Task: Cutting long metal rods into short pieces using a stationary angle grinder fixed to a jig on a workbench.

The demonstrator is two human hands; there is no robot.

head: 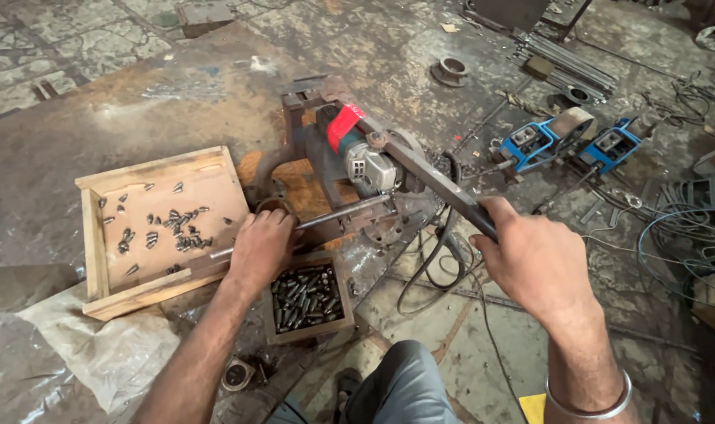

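While the right hand (534,263) is closed around the end of the long dark lever (440,184) of the cut-off saw (365,161), the left hand (261,245) wraps its fingers over a thin steel rod (338,213) lying across the saw's base. A small wooden box (273,334) of dark cut pieces sits just below the left hand, and a larger wooden tray (94,243) with scattered pieces lies to its left.

Left hand (262,245) closed over a thin steel rod (343,212), feeding it into a floor-mounted cutting rig. Right hand (530,259) grips the long lever handle (436,182) of the grinder (363,157), red tape on its body. Wooden tray (98,259) with scattered cut pieces to the left; small box (306,300) full of dark slugs just below left hand. Blue clamps (534,143) well off right, cables nearby.
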